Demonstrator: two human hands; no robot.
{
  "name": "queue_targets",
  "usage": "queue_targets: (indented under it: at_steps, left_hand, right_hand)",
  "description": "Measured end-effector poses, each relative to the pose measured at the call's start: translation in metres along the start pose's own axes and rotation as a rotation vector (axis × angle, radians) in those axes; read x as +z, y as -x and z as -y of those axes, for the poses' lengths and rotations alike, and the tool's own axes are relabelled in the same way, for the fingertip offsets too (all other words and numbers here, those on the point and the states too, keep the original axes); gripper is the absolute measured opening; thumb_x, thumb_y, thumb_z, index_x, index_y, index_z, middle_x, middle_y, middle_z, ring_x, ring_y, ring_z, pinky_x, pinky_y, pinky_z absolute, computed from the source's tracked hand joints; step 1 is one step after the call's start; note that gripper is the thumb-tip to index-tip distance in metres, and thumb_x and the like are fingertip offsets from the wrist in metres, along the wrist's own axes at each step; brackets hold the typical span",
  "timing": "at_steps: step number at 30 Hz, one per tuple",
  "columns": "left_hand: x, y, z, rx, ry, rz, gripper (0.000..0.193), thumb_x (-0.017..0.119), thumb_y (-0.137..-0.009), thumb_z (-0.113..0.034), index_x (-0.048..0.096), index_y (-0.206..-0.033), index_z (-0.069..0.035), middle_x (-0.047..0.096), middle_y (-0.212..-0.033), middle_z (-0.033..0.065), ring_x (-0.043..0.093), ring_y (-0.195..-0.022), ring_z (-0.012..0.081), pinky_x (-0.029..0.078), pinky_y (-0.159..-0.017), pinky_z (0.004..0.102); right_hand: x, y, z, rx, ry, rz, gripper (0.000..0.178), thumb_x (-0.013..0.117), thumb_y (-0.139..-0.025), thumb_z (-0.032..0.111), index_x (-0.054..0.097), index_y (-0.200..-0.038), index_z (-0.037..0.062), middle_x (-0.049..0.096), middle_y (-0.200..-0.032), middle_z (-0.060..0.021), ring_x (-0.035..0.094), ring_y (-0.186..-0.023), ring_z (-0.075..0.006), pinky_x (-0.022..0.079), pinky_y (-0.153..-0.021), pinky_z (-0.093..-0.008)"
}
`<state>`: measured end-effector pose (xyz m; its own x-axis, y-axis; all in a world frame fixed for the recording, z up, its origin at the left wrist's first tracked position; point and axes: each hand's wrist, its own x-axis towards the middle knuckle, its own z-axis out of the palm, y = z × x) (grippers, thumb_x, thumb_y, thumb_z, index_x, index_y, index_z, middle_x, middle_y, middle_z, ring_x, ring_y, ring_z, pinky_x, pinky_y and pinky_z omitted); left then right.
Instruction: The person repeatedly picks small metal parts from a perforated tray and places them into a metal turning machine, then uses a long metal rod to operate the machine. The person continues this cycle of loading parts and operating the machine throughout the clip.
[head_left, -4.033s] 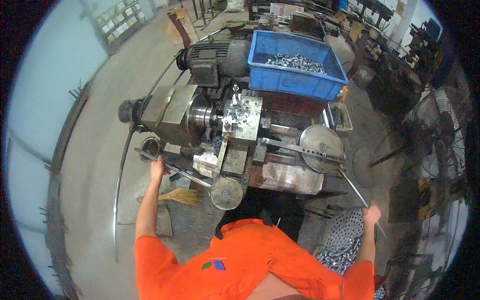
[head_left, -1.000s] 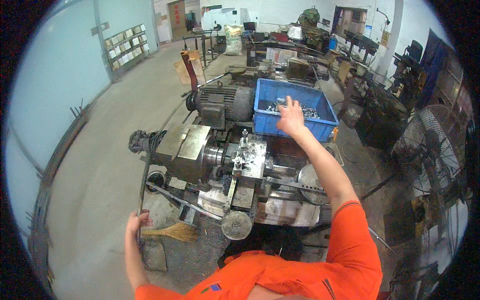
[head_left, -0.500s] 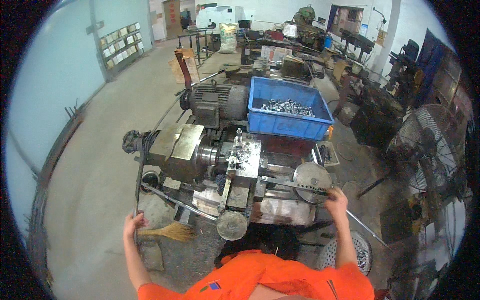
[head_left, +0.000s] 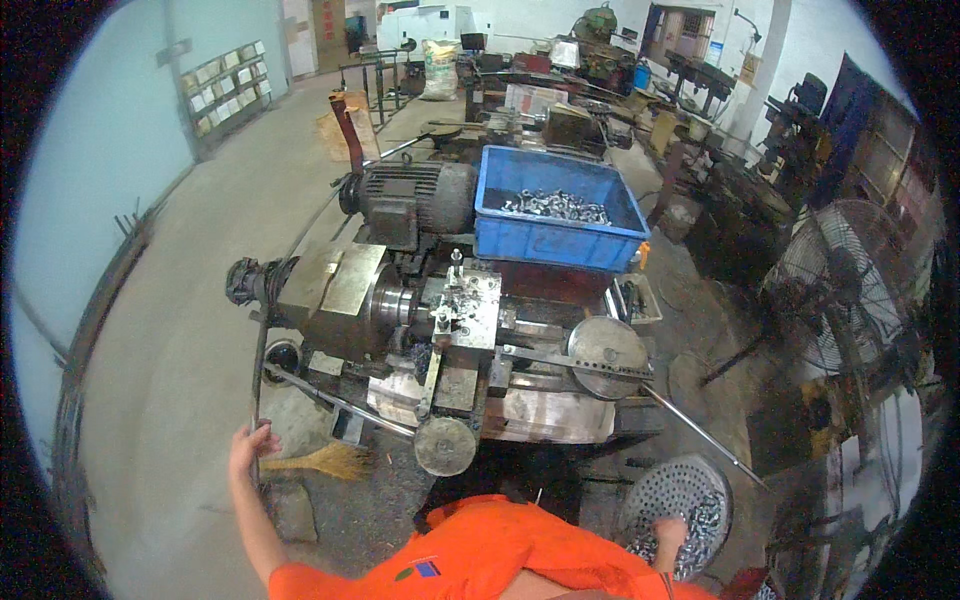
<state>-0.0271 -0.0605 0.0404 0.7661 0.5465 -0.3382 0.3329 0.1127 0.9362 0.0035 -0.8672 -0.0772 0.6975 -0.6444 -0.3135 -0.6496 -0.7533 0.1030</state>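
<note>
My left hand (head_left: 257, 444) is closed round a long dark rod (head_left: 262, 370) that comes down from the left end of the small lathe (head_left: 335, 300). Over a round perforated basket (head_left: 660, 482) at the lower right is my right hand (head_left: 670, 532), its fingers curled inward. Small shiny metal parts (head_left: 708, 520) fill the basket beside it. Whether a part sits in those fingers is hidden. In front of me, the lathe's tool slide (head_left: 470, 310) carries a flat handle with a round weight (head_left: 445, 446); a perforated bar and a large disc (head_left: 607, 357) stand at its right.
A blue crate (head_left: 560, 240) of metal parts stands behind the lathe, next to a motor (head_left: 415, 195). A straw broom (head_left: 325, 460) lies near my left hand. A steel rod (head_left: 705, 437) juts out at right, and a caged fan (head_left: 835, 285) stands farther right.
My right hand has left the perforated bar by the disc and moved down to the basket of metal parts. The left hand keeps its hold on the rod. The view has shifted slightly.
</note>
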Motion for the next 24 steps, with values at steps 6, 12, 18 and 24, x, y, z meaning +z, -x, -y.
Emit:
queue_targets:
  at_steps: [6,12,18,24]
  left_hand:
    - [0.006,-0.005,0.0,0.001,-0.006,-0.034,0.029,0.055,-0.08,-0.016,0.049,-0.101,0.003,0.059,-0.072,0.0139,0.06,-0.06,0.0216,0.051,-0.057,0.0318]
    - [-0.001,-0.008,0.006,0.006,-0.001,-0.005,0.031,0.056,-0.079,-0.017,0.049,-0.101,0.003,0.059,-0.071,0.0132,0.06,-0.058,0.0218,0.05,-0.056,0.0312]
    - [0.004,-0.012,0.008,0.026,-0.025,-0.005,0.033,0.057,-0.078,-0.018,0.048,-0.102,0.004,0.06,-0.072,0.0142,0.06,-0.056,0.0229,0.05,-0.055,0.0311]
    - [0.001,-0.002,-0.001,-0.019,-0.038,-0.042,0.035,0.057,-0.078,-0.018,0.048,-0.103,0.004,0.059,-0.072,0.0148,0.06,-0.059,0.023,0.05,-0.056,0.0309]
  right_hand:
    - [-0.014,-0.004,0.009,0.244,-0.016,-0.062,0.044,0.057,-0.064,0.029,0.057,-0.098,0.0014,0.059,-0.1,-0.0157,0.056,-0.097,-0.0299,0.044,-0.082,-0.0365]
    - [0.05,-0.042,-0.049,0.074,-0.004,-0.217,0.032,0.059,-0.063,0.033,0.064,-0.073,0.0022,0.061,-0.081,-0.0165,0.059,-0.078,-0.0305,0.048,-0.07,-0.0365]
    - [0.071,-0.077,-0.071,0.005,-0.048,-0.333,0.032,0.068,-0.053,0.027,0.061,-0.069,-0.0005,0.061,-0.078,-0.02,0.059,-0.082,-0.0348,0.049,-0.072,-0.0377]
    - [0.04,-0.062,-0.027,-0.239,-0.049,-0.398,0.031,0.064,-0.057,0.036,0.059,-0.051,0.0063,0.06,-0.072,-0.0168,0.06,-0.069,-0.0312,0.049,-0.063,-0.0408]
